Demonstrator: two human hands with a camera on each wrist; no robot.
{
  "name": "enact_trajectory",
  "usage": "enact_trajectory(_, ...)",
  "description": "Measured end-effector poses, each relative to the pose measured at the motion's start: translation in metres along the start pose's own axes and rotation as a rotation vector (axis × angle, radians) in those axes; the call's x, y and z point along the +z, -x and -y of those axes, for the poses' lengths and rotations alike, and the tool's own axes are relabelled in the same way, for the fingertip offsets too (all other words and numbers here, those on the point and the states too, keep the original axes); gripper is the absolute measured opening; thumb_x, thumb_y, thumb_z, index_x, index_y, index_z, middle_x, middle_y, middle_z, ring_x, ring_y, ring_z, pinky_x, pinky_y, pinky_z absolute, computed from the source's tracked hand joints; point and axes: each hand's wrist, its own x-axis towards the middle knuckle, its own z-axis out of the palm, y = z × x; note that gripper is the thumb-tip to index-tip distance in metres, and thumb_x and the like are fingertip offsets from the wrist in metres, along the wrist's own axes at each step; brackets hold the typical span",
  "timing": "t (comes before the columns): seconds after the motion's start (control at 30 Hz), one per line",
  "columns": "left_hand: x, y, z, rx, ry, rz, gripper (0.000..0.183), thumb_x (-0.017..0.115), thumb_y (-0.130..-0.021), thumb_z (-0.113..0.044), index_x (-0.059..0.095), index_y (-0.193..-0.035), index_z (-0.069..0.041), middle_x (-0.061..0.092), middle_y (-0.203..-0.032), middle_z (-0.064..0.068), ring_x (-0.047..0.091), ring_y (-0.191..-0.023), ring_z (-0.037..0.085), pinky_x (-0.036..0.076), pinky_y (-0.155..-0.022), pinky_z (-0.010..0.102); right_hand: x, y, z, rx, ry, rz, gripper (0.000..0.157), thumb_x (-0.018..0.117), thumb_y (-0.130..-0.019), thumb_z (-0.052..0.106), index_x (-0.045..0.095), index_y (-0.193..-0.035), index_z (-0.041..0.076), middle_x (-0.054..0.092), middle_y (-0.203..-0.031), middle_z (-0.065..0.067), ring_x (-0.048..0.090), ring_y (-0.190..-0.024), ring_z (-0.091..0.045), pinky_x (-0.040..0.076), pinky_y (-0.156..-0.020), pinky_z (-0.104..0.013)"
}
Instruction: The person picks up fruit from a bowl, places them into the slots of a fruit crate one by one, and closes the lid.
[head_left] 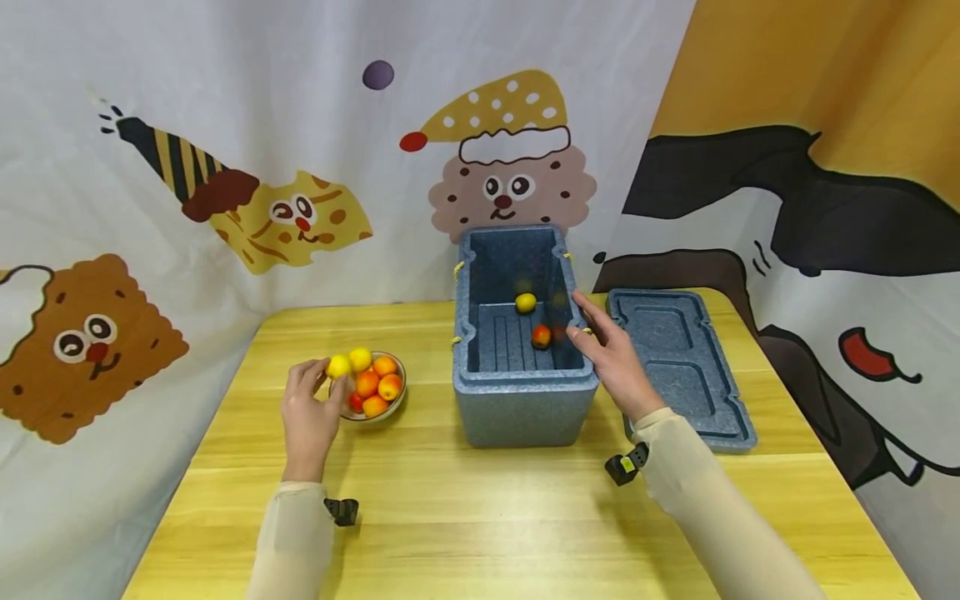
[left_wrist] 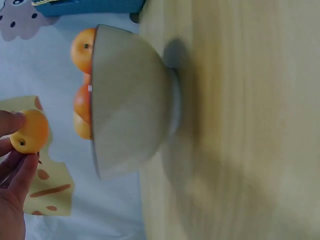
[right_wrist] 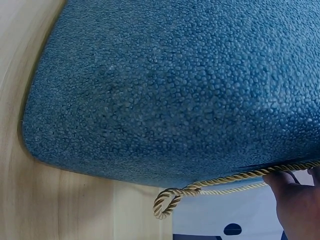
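Observation:
My left hand (head_left: pixel 311 421) pinches a small yellow fruit (head_left: pixel 339 366) between thumb and fingertips, above the left rim of a bowl (head_left: pixel 405 392). In the left wrist view the same yellow fruit (left_wrist: pixel 31 131) is raised past the rim, with a dark spot at one end. Several orange and red fruits (head_left: pixel 367 383) and another yellow one (head_left: pixel 360 359) fill the bowl. My right hand (head_left: pixel 611 358) rests on the right rim of a blue-grey foam box (head_left: pixel 525 408), fingers extended. Inside the box lie a yellow fruit (head_left: pixel 525 302) and a red-orange fruit (head_left: pixel 541 337).
The foam lid (head_left: pixel 678 367) lies flat on the wooden table (head_left: pixel 465 525), right of the box. A twisted gold rope (right_wrist: pixel 220 182) runs along the box's side near my right fingers. Behind the table hangs a cartoon-printed curtain (head_left: pixel 300 100).

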Motion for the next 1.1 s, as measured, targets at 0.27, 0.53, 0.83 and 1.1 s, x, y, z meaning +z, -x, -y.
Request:
enact_trajectory(0.27, 0.002, -0.018, -0.021, 0.021, 0.106, -0.017, 0.032, 0.075, -0.083, 0.004, 0.067, -0.113, 0.009, 0.057, -0.112, 0.017, 0.060, -0.106, 0.026, 0.049, -0.092, 0.025, -0.001, -0.003, 0.005, -0.007, -0.008, -0.009, 0.058, 0.054, -0.102, 0.034, 0.031, -0.155, 0.029, 0.020, -0.160, 0.007, 0.018, -0.146, -0.022, 0.020, -0.114, -0.053)
enact_trajectory(0.53, 0.005, -0.036, -0.045, 0.035, 0.176, -0.017, 0.029, 0.076, -0.082, 0.005, 0.069, -0.110, 0.007, 0.059, -0.110, 0.017, 0.060, -0.103, 0.028, 0.051, -0.091, 0.033, -0.001, -0.003, 0.006, 0.017, -0.012, -0.003, 0.059, 0.055, -0.101, 0.036, 0.030, -0.155, 0.031, 0.019, -0.160, 0.008, 0.017, -0.146, -0.022, 0.019, -0.114, -0.053)
enact_trajectory(0.83, 0.007, -0.061, -0.101, 0.129, 0.270, 0.000, 0.028, 0.071, -0.081, 0.015, 0.064, -0.109, 0.017, 0.056, -0.109, 0.030, 0.058, -0.103, 0.040, 0.051, -0.090, 0.046, -0.004, -0.003, 0.006, 0.007, -0.014, -0.003, 0.060, 0.055, -0.102, 0.032, 0.029, -0.156, 0.028, 0.018, -0.161, 0.006, 0.016, -0.146, -0.025, 0.019, -0.114, -0.054)
enact_trajectory(1.1, 0.011, -0.078, -0.104, 0.142, 0.272, 0.054, 0.029, 0.073, -0.082, 0.011, 0.067, -0.110, 0.013, 0.058, -0.111, 0.025, 0.058, -0.105, 0.035, 0.052, -0.090, 0.044, 0.000, -0.001, 0.002, 0.031, -0.013, 0.012, 0.059, 0.054, -0.102, 0.032, 0.029, -0.156, 0.029, 0.018, -0.160, 0.007, 0.016, -0.146, -0.023, 0.019, -0.114, -0.055)
